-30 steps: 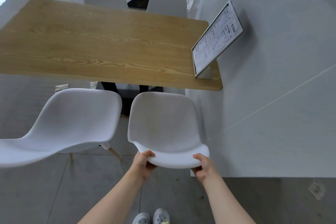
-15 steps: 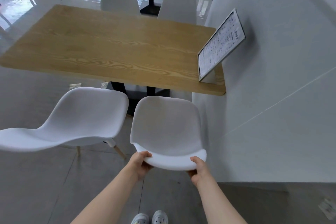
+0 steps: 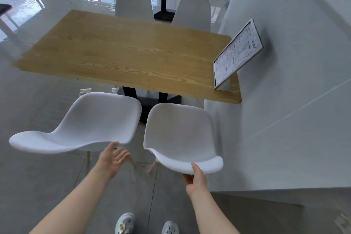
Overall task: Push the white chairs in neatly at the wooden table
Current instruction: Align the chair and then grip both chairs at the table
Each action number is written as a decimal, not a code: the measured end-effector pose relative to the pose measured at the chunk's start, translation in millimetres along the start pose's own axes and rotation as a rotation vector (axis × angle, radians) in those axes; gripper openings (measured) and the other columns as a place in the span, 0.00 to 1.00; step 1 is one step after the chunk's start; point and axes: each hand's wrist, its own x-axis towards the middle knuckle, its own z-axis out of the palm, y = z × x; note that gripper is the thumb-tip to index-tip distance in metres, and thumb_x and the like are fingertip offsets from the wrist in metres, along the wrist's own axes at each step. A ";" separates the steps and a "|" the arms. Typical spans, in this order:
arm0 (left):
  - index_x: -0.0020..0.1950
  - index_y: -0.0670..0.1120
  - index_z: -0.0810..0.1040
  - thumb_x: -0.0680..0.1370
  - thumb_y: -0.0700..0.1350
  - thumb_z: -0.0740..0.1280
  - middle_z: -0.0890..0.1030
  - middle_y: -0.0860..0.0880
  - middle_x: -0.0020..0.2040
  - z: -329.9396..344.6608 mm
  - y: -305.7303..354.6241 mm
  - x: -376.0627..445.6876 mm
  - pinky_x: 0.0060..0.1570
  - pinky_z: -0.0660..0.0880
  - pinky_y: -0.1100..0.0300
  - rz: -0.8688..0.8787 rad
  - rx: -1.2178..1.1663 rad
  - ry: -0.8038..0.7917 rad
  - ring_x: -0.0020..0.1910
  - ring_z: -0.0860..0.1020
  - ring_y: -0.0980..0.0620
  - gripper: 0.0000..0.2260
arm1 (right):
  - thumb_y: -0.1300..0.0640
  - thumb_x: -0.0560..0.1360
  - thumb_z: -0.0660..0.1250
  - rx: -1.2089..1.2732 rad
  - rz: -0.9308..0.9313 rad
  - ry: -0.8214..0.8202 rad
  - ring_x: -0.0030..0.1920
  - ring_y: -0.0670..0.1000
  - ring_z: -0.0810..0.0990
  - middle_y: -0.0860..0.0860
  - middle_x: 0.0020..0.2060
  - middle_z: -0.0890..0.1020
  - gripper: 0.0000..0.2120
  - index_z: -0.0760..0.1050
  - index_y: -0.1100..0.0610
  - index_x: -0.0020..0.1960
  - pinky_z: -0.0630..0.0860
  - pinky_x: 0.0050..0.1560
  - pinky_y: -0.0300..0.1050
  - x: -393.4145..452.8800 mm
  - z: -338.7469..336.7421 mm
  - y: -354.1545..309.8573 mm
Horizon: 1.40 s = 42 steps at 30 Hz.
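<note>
Two white shell chairs stand on my side of the wooden table (image 3: 121,59). The right chair (image 3: 180,135) faces the table squarely, its seat front just short of the table's near edge. My right hand (image 3: 195,177) grips the top of its backrest. The left chair (image 3: 81,127) is turned sideways, its backrest pointing left. My left hand (image 3: 114,156) hovers open, fingers spread, just below that chair's near right edge and between the two chairs, holding nothing.
A framed menu board (image 3: 237,53) leans against the white wall (image 3: 296,89) at the table's right end. Two more white chairs (image 3: 133,2) (image 3: 191,13) sit tucked in at the far side. The table's black base (image 3: 150,99) stands under the middle. The floor is grey tile.
My left hand has let go of the right chair's backrest and moved left toward the sideways chair. My right hand still holds the backrest. The view has pulled back from the table.
</note>
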 end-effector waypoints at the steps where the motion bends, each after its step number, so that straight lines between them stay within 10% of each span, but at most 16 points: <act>1: 0.74 0.42 0.61 0.79 0.44 0.61 0.65 0.38 0.73 -15.4 15.6 5.2 0.58 0.76 0.50 0.013 -0.046 0.027 0.69 0.69 0.38 0.24 | 0.62 0.74 0.66 0.001 -0.017 0.005 0.48 0.56 0.78 0.54 0.45 0.78 0.22 0.68 0.59 0.67 0.80 0.30 0.44 -0.9 1.5 3.5; 7: 0.51 0.46 0.72 0.74 0.50 0.65 0.75 0.43 0.62 -118.5 94.1 34.2 0.56 0.74 0.48 0.004 -0.285 0.115 0.60 0.75 0.42 0.10 | 0.62 0.74 0.66 0.094 -0.108 0.035 0.45 0.54 0.80 0.54 0.46 0.80 0.21 0.69 0.56 0.66 0.82 0.30 0.43 3.1 22.4 30.4; 12: 0.52 0.45 0.76 0.57 0.43 0.77 0.82 0.44 0.50 -150.3 154.1 34.5 0.51 0.78 0.48 -0.066 -0.204 0.016 0.53 0.78 0.44 0.25 | 0.63 0.75 0.64 0.061 -0.119 0.075 0.36 0.54 0.82 0.54 0.38 0.83 0.08 0.72 0.57 0.54 0.81 0.30 0.45 7.1 33.0 31.7; 15: 0.48 0.45 0.75 0.76 0.41 0.64 0.80 0.46 0.47 -152.7 171.5 40.6 0.39 0.81 0.53 -0.094 -0.136 0.008 0.45 0.78 0.47 0.02 | 0.66 0.75 0.63 0.033 -0.063 0.068 0.27 0.53 0.84 0.55 0.30 0.84 0.04 0.73 0.58 0.45 0.79 0.24 0.43 4.8 37.8 38.7; 19: 0.46 0.45 0.73 0.78 0.34 0.58 0.77 0.47 0.47 -163.0 163.9 55.0 0.30 0.80 0.54 -0.057 -0.141 0.039 0.44 0.77 0.48 0.08 | 0.69 0.75 0.60 0.030 -0.071 0.055 0.40 0.54 0.77 0.57 0.32 0.82 0.07 0.71 0.59 0.42 0.79 0.23 0.42 -3.8 38.8 42.9; 27: 0.46 0.49 0.75 0.76 0.34 0.59 0.85 0.52 0.33 -192.4 151.6 52.6 0.30 0.81 0.56 0.002 -0.281 0.072 0.41 0.80 0.51 0.11 | 0.69 0.75 0.61 0.058 -0.030 0.043 0.34 0.56 0.83 0.53 0.23 0.82 0.06 0.72 0.59 0.43 0.79 0.24 0.42 -15.1 36.2 67.5; 42: 0.49 0.49 0.76 0.77 0.35 0.58 0.85 0.53 0.36 -191.4 164.3 72.1 0.36 0.81 0.59 0.070 -0.252 0.007 0.33 0.84 0.55 0.11 | 0.69 0.74 0.61 0.038 -0.073 0.033 0.43 0.53 0.77 0.54 0.42 0.77 0.07 0.71 0.58 0.45 0.80 0.26 0.43 8.0 61.0 49.8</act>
